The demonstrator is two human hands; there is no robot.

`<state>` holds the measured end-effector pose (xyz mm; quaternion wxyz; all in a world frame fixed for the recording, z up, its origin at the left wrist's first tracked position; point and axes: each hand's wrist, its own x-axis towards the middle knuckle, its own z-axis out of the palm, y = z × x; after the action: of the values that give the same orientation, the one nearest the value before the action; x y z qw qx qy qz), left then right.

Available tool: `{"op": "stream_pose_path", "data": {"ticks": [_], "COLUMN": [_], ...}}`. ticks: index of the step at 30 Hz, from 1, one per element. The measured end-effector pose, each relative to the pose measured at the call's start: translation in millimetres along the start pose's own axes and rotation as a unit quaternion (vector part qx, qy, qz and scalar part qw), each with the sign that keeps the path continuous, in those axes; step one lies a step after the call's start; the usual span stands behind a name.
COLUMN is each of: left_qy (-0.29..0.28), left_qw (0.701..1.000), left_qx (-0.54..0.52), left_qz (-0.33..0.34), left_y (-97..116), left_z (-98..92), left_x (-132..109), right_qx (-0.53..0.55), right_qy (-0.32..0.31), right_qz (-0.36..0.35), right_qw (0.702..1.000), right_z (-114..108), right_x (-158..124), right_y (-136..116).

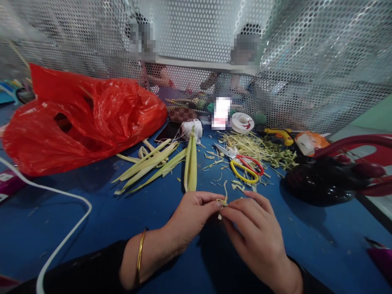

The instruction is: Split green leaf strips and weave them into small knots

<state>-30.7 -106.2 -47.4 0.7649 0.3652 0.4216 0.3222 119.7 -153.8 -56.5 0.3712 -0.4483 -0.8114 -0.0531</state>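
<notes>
Both hands (pixel 196 210) (pixel 257 230) pinch a pale strip (pixel 225 200); the red mark (pixel 247 126) on the white spool (pixel 238 120) seems illegible.

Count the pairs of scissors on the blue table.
1: the red-and-yellow-handled scissors lie beyond the right hand, beside the pale shreds. More could be hidden under the red bag.

Fingertips (pixel 218 205) hide part of the pale strip (pixel 226 191), and pixelation obscures the bright panel (pixel 221 112)
</notes>
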Motion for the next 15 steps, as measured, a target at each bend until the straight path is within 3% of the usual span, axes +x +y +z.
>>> {"op": "stream_pose_path", "data": {"ticks": [2, 6, 10, 15], "left_qy": [-0.002, -0.018, -0.031, -0.026], "left_qw": [1.0, 1.0, 0.999, 0.998], "left_qx": [0.001, 0.001, 0.034, 0.06], "left_qz": [-0.002, -0.004, 0.011, 0.013], "left_y": [0.2, 3.2, 6.9, 7.8], "left_z": [0.0, 0.2, 0.1, -2.0], "left_x": [0.0, -0.1, -0.6, -1.6], "right_qx": [0.061, 0.192, 0.214, 0.176], "right_qy": [0.011, 0.008, 0.01, -0.009], "right_qz": [0.088, 0.227, 0.264, 0.276], "right_qw": [0.994, 0.955, 0.94, 0.945], "right_z": [1.0, 1.0, -0.5, 0.4], "right_x": [1.1, 3.6, 4.2, 0.0], "right_y": [0.8, 2.0, 2.9, 7.8]}}
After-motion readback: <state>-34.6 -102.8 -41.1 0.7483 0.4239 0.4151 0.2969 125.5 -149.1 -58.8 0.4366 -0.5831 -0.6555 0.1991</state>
